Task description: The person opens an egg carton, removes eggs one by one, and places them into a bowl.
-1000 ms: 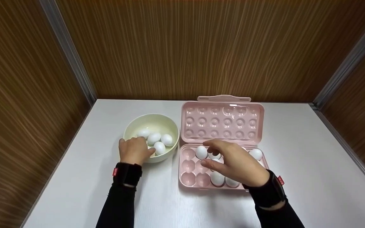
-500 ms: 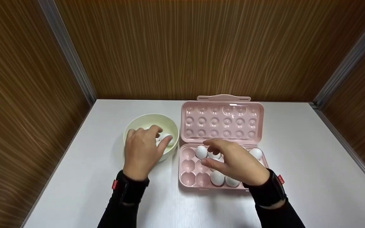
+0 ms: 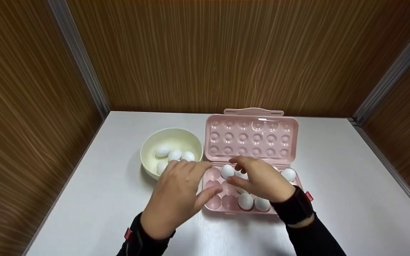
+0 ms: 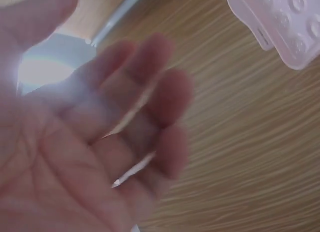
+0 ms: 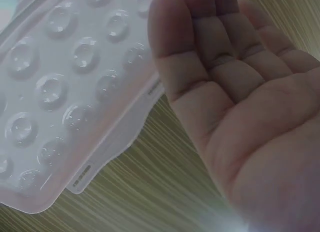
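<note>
My left hand (image 3: 178, 193) is raised over the tabletop between the bowl and the egg carton, fingers loosely bent and thumb spread. Its bare palm (image 4: 60, 157) shows in the left wrist view, holding nothing. My right hand (image 3: 262, 177) hovers over the carton's tray, thumb apart from the fingers; the right wrist view shows an empty palm (image 5: 270, 142). The pink egg carton (image 3: 213, 203) lies with its lid (image 3: 249, 138) folded back. Several white eggs (image 3: 245, 201) sit in its cups, some hidden under the right hand. Cups at the left end are bare.
A pale green bowl (image 3: 171, 133) stands left of the carton with several white eggs (image 3: 162, 150) inside, partly covered by the left hand. Both rest on a white table (image 3: 94, 199). Wood-grain panels (image 3: 205, 53) enclose the table at the back and sides.
My left hand has come up out of the bowl and moved right and nearer, its thumb spreading from the fingers. The right hand has stayed nearly still above the carton.
</note>
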The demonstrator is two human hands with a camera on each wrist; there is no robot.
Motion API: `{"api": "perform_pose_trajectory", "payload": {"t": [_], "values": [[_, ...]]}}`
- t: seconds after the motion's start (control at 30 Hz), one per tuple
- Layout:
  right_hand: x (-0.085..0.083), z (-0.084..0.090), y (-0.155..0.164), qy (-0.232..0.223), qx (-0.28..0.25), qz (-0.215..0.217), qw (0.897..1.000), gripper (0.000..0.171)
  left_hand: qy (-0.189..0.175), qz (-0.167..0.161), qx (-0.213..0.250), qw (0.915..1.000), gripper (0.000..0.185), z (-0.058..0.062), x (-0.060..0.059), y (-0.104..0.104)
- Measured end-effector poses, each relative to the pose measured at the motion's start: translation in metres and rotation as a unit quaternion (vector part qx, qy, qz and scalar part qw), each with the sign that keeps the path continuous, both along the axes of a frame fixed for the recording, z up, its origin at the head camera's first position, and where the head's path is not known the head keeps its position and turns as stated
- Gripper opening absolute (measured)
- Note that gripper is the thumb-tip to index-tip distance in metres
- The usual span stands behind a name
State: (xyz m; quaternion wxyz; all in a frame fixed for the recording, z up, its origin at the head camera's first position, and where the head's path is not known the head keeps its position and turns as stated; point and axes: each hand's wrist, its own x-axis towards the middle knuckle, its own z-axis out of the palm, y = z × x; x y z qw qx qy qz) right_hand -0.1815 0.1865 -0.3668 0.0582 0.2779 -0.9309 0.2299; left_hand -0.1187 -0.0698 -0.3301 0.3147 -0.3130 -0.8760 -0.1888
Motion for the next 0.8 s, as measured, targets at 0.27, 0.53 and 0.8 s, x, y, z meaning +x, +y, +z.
{"api": "perform_pose_trajectory", "payload": {"t": [0.27,0.53,0.8], "values": [[-0.024,-0.016,-0.016,0.055,0.1,-0.003,0.994,0.037,-0.025,-0.022,-0.019,0.9993,0.052,-0.006,0.002,0.012],[-0.045,-0.026,-0.028,0.053,0.203,-0.011,0.978,0.024,-0.028,-0.032,-0.029,0.9987,0.05,-0.006,0.005,0.016],[-0.051,-0.031,-0.033,0.048,0.264,-0.005,0.963,0.025,-0.028,-0.034,-0.03,0.9986,0.049,-0.005,0.007,0.017]]}}
